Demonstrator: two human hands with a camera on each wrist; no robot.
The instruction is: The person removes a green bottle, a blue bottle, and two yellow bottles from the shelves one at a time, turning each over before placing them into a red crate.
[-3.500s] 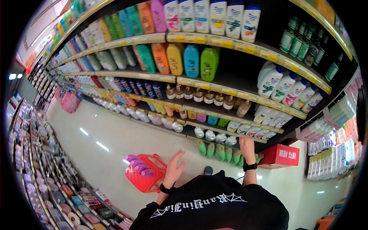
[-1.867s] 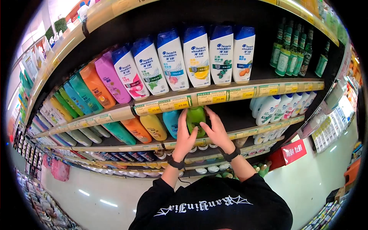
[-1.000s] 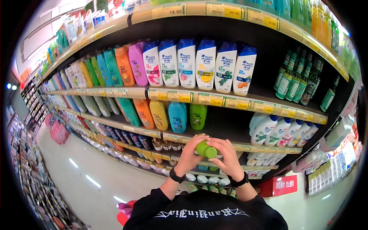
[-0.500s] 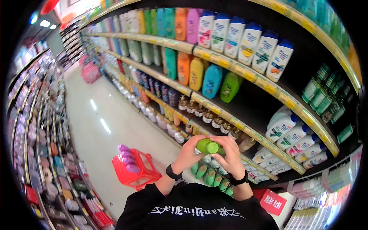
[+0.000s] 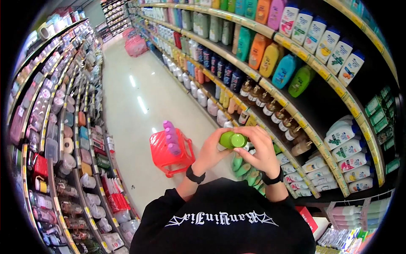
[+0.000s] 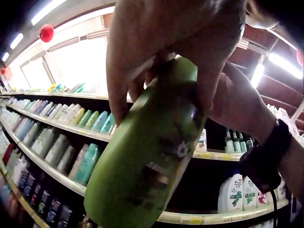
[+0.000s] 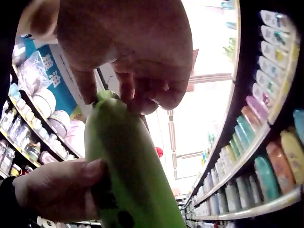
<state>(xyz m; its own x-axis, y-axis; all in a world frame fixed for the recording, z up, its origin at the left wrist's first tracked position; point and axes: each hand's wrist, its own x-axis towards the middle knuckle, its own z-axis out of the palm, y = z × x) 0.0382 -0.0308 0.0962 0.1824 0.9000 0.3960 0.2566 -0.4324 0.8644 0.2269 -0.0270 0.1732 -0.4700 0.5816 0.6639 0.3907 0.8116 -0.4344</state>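
Observation:
Both hands hold a green shampoo bottle (image 5: 232,139) in front of the chest, its round cap facing up toward the head camera. My left hand (image 5: 212,148) grips one side of it, and my right hand (image 5: 260,149) grips the other, with fingers around the cap end. In the left wrist view the bottle (image 6: 142,152) slants down from under the left fingers. The right wrist view has the right fingers at the bottle's (image 7: 128,156) narrow top and the left thumb against its body.
Left of the hands, a red plastic stool (image 5: 163,154) bears a row of purple bottles (image 5: 171,137). Shelves of shampoo run along the right, with another green bottle (image 5: 301,81) beside a blue one (image 5: 285,71). Green bottles (image 5: 243,165) stand on the floor below.
Both hands reached up to the shelf, took the green shampoo bottle and drew it back to the chest. The view has since swung left, bringing the red stool closer to the hands.

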